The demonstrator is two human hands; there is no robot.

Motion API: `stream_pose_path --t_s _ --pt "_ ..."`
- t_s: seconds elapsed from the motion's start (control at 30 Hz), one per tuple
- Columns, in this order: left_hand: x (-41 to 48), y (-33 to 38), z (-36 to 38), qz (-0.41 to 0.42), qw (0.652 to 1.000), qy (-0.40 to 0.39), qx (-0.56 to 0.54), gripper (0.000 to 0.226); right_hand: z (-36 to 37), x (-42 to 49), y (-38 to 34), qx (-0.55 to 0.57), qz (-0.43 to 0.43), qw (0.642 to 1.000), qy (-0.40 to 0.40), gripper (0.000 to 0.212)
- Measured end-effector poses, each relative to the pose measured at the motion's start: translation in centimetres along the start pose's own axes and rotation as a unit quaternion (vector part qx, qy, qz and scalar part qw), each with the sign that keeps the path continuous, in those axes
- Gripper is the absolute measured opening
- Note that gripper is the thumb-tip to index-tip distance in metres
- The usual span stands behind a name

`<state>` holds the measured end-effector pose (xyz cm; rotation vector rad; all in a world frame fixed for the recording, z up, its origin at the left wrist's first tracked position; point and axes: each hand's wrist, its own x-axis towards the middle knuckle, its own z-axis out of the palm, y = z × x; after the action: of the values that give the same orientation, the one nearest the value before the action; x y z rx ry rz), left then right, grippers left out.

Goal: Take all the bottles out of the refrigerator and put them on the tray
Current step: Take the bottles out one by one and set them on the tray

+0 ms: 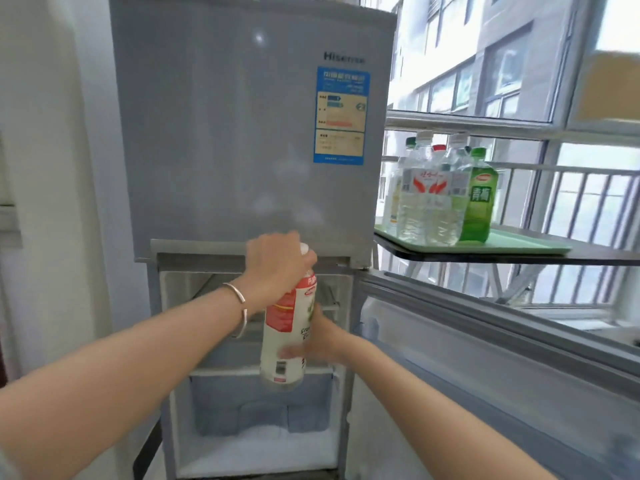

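Bottle [290,323], white with a red label, hangs before the open refrigerator [249,140]; my left hand [275,268] grips its capped top. My right hand [320,337] clasps its lower side. Other bottles [440,195] stand on the green tray [519,244] to the right.

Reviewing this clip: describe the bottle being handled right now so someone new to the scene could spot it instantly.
Start at the grey Hisense refrigerator with its lower door swung open. In front of that open compartment, both hands hold one white bottle with a red label, the left hand over its cap, the right hand lower down. Unlike the clear and green bottles grouped on the green tray, it is opaque white and off the tray.
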<state>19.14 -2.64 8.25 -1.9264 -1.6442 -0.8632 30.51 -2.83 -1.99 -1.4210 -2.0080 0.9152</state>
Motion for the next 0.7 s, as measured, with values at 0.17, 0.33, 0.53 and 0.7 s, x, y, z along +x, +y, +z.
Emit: stream_pose_path --t_s 0.17,0.33,0.53,0.7 --pt "2.8 5.8 -5.2 0.035 0.993 0.095 -0.062 0.032 -6.0 -2.7 0.1 0.133 -0.042 0.979 0.149 0.098" --pt "6.3 11.4 -10.2 0.078 0.969 0.187 -0.141 0.030 -12.2 -5.6 -2.4 0.158 -0.104 0.942 0.277 0.082" --pt "10.6 18.0 -10.4 0.097 0.923 0.184 -0.323 0.061 -20.1 -6.7 -2.6 0.139 -0.114 0.894 0.411 0.081" --pt "11.3 21.9 -5.2 0.029 0.872 -0.007 -0.488 0.071 -25.9 -7.2 -0.6 0.024 -0.061 0.836 0.545 0.091"
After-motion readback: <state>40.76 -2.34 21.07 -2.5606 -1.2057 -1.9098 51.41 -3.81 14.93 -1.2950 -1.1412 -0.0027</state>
